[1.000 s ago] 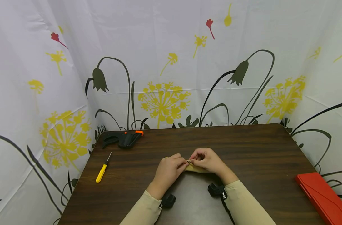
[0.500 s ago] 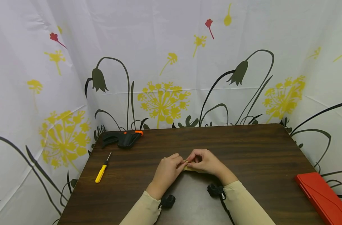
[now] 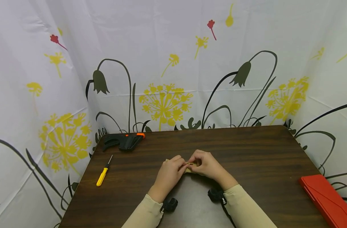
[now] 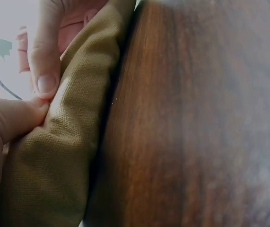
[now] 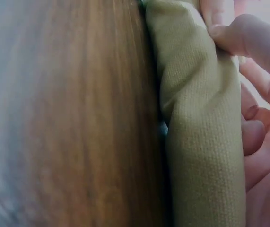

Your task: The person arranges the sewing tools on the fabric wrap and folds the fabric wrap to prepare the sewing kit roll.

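A tan, coarsely woven piece of fabric (image 4: 71, 123) is bunched into folds between both hands over the middle of the table. Thumb and fingers of my left hand (image 3: 168, 173) pinch its upper edge. Right beside them, my right hand (image 3: 208, 165) pinches the same edge, the two thumbs nearly meeting. In the right wrist view the fabric (image 5: 203, 137) runs as a long, soft roll down past the curled right fingers. Fingers hide most of the gripped edge, and I cannot tell what lies inside the folds.
On the dark wood table (image 3: 256, 158), a yellow-handled screwdriver (image 3: 102, 176) lies at left. Behind it is a black pistol-shaped tool (image 3: 129, 142) with an orange tip. A red flat case (image 3: 327, 198) sits at the right edge. A flower-print curtain (image 3: 173, 38) hangs behind.
My right hand and wrist have shifted slightly left, closer to the left hand, and less fabric shows between them. The left hand has hardly moved.
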Motion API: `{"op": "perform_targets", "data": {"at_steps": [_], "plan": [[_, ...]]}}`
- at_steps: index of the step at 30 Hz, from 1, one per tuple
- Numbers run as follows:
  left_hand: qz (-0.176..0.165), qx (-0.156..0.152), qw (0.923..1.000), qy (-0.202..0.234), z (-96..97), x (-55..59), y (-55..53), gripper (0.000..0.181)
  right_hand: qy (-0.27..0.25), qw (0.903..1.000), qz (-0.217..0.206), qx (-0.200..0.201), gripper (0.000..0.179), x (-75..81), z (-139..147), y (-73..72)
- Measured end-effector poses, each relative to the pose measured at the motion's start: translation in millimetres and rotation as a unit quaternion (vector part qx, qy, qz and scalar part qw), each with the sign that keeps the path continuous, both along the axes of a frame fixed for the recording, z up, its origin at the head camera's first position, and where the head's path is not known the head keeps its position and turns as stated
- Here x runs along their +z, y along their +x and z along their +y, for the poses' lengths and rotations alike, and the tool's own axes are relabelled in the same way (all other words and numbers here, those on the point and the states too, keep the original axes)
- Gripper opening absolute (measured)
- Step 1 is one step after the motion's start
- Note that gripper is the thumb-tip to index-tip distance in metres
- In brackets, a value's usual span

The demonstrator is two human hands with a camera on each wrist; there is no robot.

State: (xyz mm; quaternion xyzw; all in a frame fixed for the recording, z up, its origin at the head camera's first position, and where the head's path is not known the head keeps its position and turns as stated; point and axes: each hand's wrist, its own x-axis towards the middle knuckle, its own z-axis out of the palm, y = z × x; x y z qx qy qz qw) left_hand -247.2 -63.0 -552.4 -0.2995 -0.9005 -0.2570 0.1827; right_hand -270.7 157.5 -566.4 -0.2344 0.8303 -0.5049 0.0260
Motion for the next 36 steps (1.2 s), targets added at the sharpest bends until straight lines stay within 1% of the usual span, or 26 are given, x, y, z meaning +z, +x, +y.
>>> {"op": "perform_targets", "data": {"at_steps": [2, 6, 9, 11, 14, 17, 19, 22, 25, 27, 29, 30, 33, 34, 36], "plan": [[-0.007, -0.001, 1.0, -0.003, -0.2, 0.1, -0.9, 0.009, 0.006, 0.9999, -0.006, -0.011, 0.01, 0.3, -1.3, 0.3], [-0.036, -0.006, 0.9992, -0.013, -1.5, 1.4, -2.5, 0.006, 0.016, 0.9993, -0.013, -0.03, 0.011, 2.7, -3.5, 1.7], [-0.058, -0.005, 0.9981, -0.02, -3.2, 4.9, -3.2, 0.004, 0.036, 0.9986, 0.009, -0.038, 0.013, 5.7, -6.0, 3.3], [-0.065, 0.0, 0.9977, -0.021, -4.2, 8.6, -3.6, 0.004, 0.058, 0.997, 0.033, -0.041, 0.014, 7.4, -7.9, 4.2], [-0.061, 0.013, 0.9979, -0.021, -6.0, 14.7, -4.5, 0.004, 0.095, 0.9921, 0.067, -0.047, 0.013, 8.7, -10.5, 5.0], [-0.045, 0.03, 0.9984, -0.013, -8.0, 19.9, -5.6, 0.005, 0.121, 0.9869, 0.091, -0.056, 0.01, 8.6, -13.0, 5.4], [-0.039, 0.039, 0.9984, -0.01, -8.8, 21.7, -6.3, 0.005, 0.139, 0.9828, 0.1, -0.069, 0.007, 9.0, -15.0, 6.0], [-0.047, 0.044, 0.9979, -0.01, -8.9, 22.0, -6.8, 0.005, 0.165, 0.9753, 0.108, -0.099, 0.006, 9.9, -19.0, 8.4], [-0.066, 0.037, 0.997, -0.017, -9.5, 21.3, -7.3, 0.005, 0.188, 0.9676, 0.109, -0.129, 0.007, 11.5, -23.2, 11.0], [-0.081, 0.029, 0.996, -0.025, -10.3, 21.1, -7.7, 0.004, 0.193, 0.9651, 0.108, -0.14, 0.008, 13.5, -25.0, 12.6], [-0.103, 0.018, 0.9939, -0.035, -11.7, 21.0, -8.4, 0.003, 0.194, 0.9637, 0.11, -0.146, 0.01, 14.6, -25.6, 12.8], [-0.113, 0.01, 0.9925, -0.045, -12.7, 21.1, -8.7, 0.005, 0.191, 0.9641, 0.11, -0.148, 0.011, 14.8, -25.4, 12.7], [-0.147, -0.012, 0.9867, -0.07, -16.4, 21.6, -9.6, 0.021, 0.177, 0.967, 0.11, -0.146, 0.015, 14.5, -23.7, 11.5], [-0.154, -0.019, 0.9847, -0.079, -17.6, 21.6, -9.9, 0.025, 0.172, 0.9688, 0.109, -0.142, 0.015, 14.8, -22.6, 11.5], [-0.157, -0.028, 0.9825, -0.096, -19.4, 21.4, -10.3, 0.031, 0.164, 0.973, 0.101, -0.127, 0.013, 15.1, -19.9, 11.2]]}}
